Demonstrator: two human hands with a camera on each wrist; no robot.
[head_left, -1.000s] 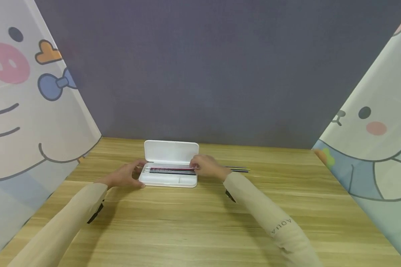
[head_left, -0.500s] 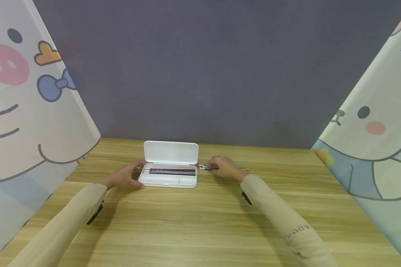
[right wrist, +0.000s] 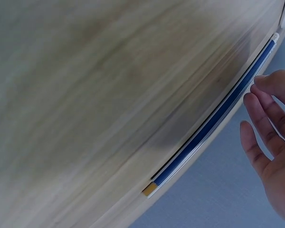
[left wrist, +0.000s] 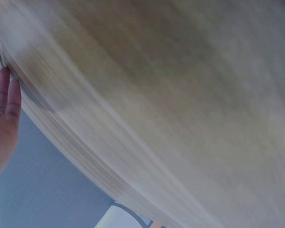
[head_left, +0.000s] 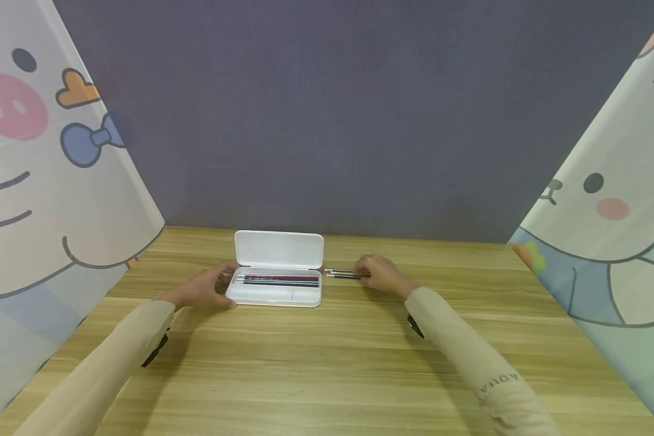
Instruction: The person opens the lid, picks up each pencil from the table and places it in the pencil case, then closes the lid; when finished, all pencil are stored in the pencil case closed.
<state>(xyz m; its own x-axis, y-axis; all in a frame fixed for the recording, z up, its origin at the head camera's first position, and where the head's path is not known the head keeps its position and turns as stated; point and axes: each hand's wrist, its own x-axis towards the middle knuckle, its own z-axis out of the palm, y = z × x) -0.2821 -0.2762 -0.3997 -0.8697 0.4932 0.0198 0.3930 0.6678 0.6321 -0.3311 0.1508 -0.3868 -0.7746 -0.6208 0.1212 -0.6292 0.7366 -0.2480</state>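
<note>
A white pencil case [head_left: 267, 301] lies on the table with its lid [head_left: 279, 249] raised at the back. Several pencils [head_left: 280, 280], dark and red with white ends, lie side by side in its rear compartment. My left hand [head_left: 203, 287] holds the case's left end, thumb at the front corner and fingers at the back one. Right of the case, my right hand [head_left: 381, 274] is over a few loose pencils [head_left: 340, 276]. In the right wrist view a blue pencil [right wrist: 218, 114] with a yellow end lies on the table, and thumb and fingertips hover beside it, with nothing visible between them.
The wooden table [head_left: 305, 375] runs up to a dark grey panel [head_left: 327, 121] close behind the case. Cartoon-printed sheets [head_left: 38, 200] stand at the left and right sides. A small divider shows in the case's front compartment.
My right hand has moved right, from the case's right end to along the loose pencils, uncovering their white ends. The left hand and the case have stayed in place.
</note>
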